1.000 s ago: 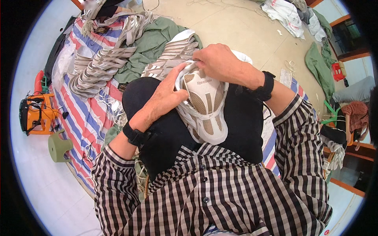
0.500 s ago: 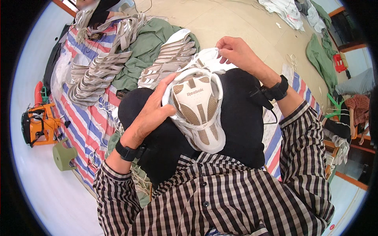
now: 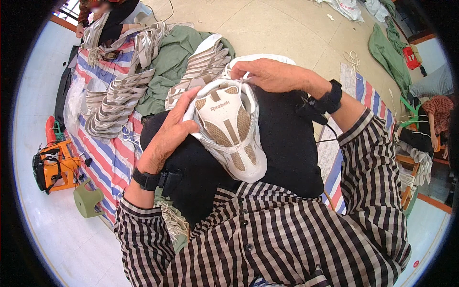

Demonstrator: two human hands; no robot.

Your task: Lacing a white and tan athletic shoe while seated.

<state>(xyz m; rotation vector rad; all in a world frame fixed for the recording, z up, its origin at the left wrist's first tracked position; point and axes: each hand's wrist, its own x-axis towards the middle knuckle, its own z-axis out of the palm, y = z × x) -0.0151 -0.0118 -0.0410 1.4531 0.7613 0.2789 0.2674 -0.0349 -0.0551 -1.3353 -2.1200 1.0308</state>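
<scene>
A white and tan sneaker upper with brown mesh panels rests on my black-clad lap, its toe pointing at me. My left hand grips its left side, thumb on the near face and fingers along the outer edge. At the far end of the upper, the bent fingers of my right hand pinch a white shoelace by the opening. Part of the lace is covered by those fingers. Behind the right hand lies a white piece, mostly hidden.
Rows of similar strappy pieces lie on a striped sheet at left, beside green cloth. An orange stool and a green stool stand left. Another person sits far left. Loose cords lie on the floor.
My right hand has come left and inward, from drawing the lace out at the far right to the upper's opening. My left hand keeps its grip while the view shifts slightly.
</scene>
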